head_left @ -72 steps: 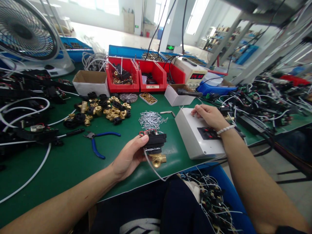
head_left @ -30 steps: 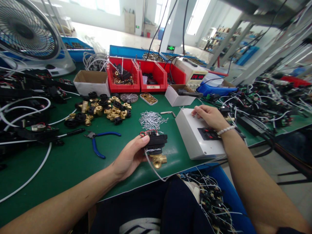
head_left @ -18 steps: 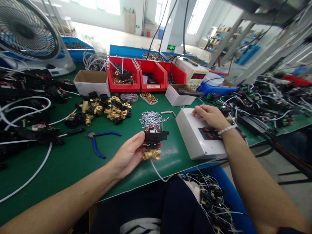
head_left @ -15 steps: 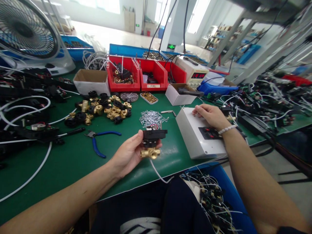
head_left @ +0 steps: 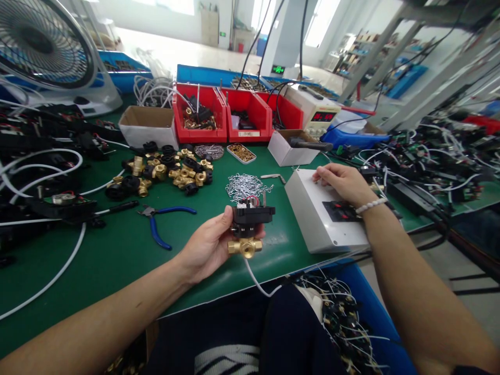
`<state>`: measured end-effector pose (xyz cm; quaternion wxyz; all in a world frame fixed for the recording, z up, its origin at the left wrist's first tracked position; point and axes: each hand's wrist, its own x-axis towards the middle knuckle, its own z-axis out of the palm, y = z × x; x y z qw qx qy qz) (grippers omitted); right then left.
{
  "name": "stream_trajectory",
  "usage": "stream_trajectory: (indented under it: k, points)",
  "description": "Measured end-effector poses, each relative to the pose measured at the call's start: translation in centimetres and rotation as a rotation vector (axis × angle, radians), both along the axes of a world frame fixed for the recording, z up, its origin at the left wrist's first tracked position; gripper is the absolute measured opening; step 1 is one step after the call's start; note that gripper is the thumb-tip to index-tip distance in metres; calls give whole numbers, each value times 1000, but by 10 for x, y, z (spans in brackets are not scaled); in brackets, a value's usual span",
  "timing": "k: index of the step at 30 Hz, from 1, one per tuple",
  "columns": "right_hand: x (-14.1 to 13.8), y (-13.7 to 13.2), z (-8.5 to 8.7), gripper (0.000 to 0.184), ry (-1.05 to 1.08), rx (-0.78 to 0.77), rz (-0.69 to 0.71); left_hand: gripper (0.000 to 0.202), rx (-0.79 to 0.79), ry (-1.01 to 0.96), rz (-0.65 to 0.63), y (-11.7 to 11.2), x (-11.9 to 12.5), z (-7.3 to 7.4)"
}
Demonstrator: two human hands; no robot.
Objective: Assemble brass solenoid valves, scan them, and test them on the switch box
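Note:
Near the front of the bench, my left hand [head_left: 209, 242] is closed round a motorized brass valve [head_left: 246, 248]. Its black actuator housing [head_left: 253, 214] sits uppermost, uncovered at the top, and a white cable [head_left: 255, 281] runs down from it. My right hand [head_left: 344, 182] rests on the upper end of a light grey control box [head_left: 312, 208] with black-and-red terminals [head_left: 339, 211]. The fingers there are bent together at a small part of the box that they hide. Behind the valve lies a heap of metal clips [head_left: 248, 186].
Blue-handled cutters [head_left: 160, 234] and a cluster of brass valve bodies [head_left: 156, 172] lie left. Red bins [head_left: 201, 139], a white carton [head_left: 289, 151] and a power supply [head_left: 312, 112] stand behind. A blue crate [head_left: 367, 297] of wired units sits below the bench edge.
The view has shifted slightly. The valve in my left hand has moved a little rightward and turned slightly. My right hand stays at the same place on the grey box.

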<state>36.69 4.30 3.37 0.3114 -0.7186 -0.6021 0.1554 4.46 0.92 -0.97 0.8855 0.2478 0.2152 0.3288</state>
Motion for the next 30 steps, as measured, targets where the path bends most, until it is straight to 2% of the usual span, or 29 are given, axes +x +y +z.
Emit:
stream_trajectory:
  k: [6, 9, 12, 18, 26, 30]
  points:
    - [2, 1, -2, 32, 19, -6, 3, 55, -123, -148, -97, 3, -5, 2]
    - [3, 2, -3, 32, 31, -8, 0, 34, -70, -281, -123, 4, -9, 3]
    - [4, 2, -3, 35, 38, -25, 9, 14, -17, -316, -116, 4, -13, 4]
    - [6, 2, -4, 43, 23, -53, 44, 16, -8, -337, -148, 6, -14, 3]
    - [3, 7, -4, 27, 12, -42, -10, 30, 64, -306, -212, 3, -15, 7]
    - [-2, 6, -1, 31, 35, -44, -35, 29, 80, -304, -227, 3, -16, 6]
